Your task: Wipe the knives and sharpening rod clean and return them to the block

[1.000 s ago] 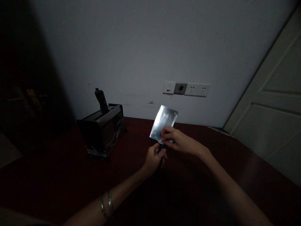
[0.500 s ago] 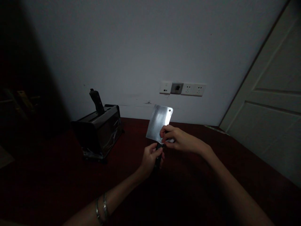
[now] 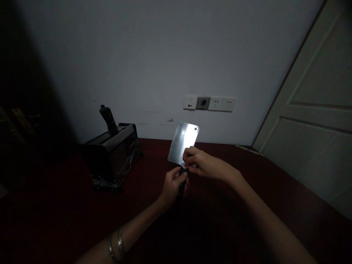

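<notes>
A cleaver [image 3: 180, 141] with a broad shiny blade and a hole near its top corner is held up, blade pointing away from me. My left hand [image 3: 172, 183] is wrapped round its black handle. At the base of the blade, my right hand [image 3: 194, 160] is closed on a small white wipe, most of it hidden by the fingers; it may be tissue or cloth. The fingers press the wipe against the blade where it meets the handle.
On the left stands a dark knife block [image 3: 110, 154] with a black knife handle [image 3: 109, 119] sticking up from it. The dark red table [image 3: 220, 205] runs back to a wall with sockets [image 3: 221, 104]. A pale panelled door [image 3: 310, 121] is on the right.
The whole view has shifted slightly, so things sit a little further left. Both hands keep their grip, and the bright glare on the blade has grown wider.
</notes>
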A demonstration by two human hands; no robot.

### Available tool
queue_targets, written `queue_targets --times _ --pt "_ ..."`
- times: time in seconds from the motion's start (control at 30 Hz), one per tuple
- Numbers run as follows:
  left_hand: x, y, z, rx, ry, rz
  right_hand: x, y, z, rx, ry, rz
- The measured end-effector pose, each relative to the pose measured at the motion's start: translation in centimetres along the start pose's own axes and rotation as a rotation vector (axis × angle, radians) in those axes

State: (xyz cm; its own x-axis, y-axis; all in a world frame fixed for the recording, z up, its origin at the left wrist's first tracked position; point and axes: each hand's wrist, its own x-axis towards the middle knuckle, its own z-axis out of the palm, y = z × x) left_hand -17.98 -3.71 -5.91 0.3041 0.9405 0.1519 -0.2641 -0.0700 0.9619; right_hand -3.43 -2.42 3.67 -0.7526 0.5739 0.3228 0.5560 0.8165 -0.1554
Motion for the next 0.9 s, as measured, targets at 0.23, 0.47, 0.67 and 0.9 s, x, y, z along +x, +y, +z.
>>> queue_targets --times 0.23,0.47,0.67,0.9 --pt "1.0 1.8 -1.3 0.017 0.062 0.091 -1.5 1.8 -1.0 -0.047 -0.015 0.117" --pt "1.6 1.5 -2.1 0.004 0.080 0.112 -3.9 2.8 -3.7 -0.037 0.032 0.273" --pt "1.7 1.6 -2.2 -0.004 0.093 0.110 -4.3 5.1 0.1 -0.072 0.032 0.280" --pt "1.7 1.5 -2.1 0.000 0.061 0.104 -4.8 4.3 6.4 -0.215 -0.040 0.183"
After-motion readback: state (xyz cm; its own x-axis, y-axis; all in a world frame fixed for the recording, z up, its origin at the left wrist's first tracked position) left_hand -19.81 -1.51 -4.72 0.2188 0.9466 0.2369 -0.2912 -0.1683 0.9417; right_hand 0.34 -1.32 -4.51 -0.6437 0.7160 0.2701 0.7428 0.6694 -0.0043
